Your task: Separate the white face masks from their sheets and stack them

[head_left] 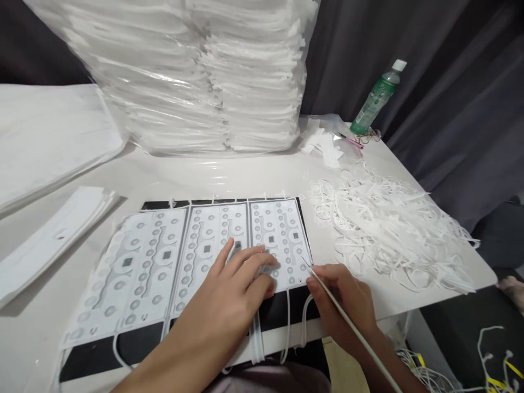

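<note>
White flat sheets with grey circles, wavy lines and small dark squares, the patterned panels (153, 256), lie side by side on a black board (118, 349). My left hand (239, 289) rests on the middle and right panels, its fingers spread and somewhat bent. At the right panel's lower right corner, my right hand (344, 295) is closed with thumb and fingers around a long, thin, pale stick (347, 319). The stick's fine dark tip points over the right panel. White cords (287, 327) hang from the panels' front edge.
A heap of white cut strips (393, 224) covers the table's right side. Behind stands a clear bag of stacked white sheets (213, 82). A green bottle (376, 101) and pink-handled tool (352, 141) are at the back right. White sheets (53, 240) lie left.
</note>
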Demonstrator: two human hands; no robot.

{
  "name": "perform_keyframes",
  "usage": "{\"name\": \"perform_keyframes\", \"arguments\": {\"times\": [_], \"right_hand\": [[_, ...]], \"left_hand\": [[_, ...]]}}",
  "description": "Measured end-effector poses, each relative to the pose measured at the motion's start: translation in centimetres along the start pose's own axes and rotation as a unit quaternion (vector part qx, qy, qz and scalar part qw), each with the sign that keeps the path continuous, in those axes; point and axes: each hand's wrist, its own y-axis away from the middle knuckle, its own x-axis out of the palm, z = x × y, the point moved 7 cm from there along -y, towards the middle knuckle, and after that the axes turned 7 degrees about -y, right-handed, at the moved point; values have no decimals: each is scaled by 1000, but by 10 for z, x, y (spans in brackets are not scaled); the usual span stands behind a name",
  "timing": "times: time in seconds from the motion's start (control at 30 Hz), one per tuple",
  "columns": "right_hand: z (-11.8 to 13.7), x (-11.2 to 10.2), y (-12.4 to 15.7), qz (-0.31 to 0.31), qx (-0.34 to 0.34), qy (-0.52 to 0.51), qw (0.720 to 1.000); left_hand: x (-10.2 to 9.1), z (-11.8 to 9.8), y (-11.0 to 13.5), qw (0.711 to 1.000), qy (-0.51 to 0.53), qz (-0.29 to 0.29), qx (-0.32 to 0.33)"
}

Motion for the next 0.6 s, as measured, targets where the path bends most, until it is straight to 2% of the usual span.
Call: {"name": "perform_keyframes", "arguments": {"times": [0.13,0.43,0.5,0.6], "right_hand": [[-2,-3,0,-17,12,-9,1000],[-7,-4,1,-3,32,-40,999],[-9,-1,1,16,42,-39,998],[-6,12,-2,90,27,-28,995]], "left_hand": [[3,-5,-4,1000,-9,-13,-12],[6,-17,-17,992,-111,53,22],[7,-18,-18,989,-130,69,19],[11,-19,-16,986,-144,79,19]]}}
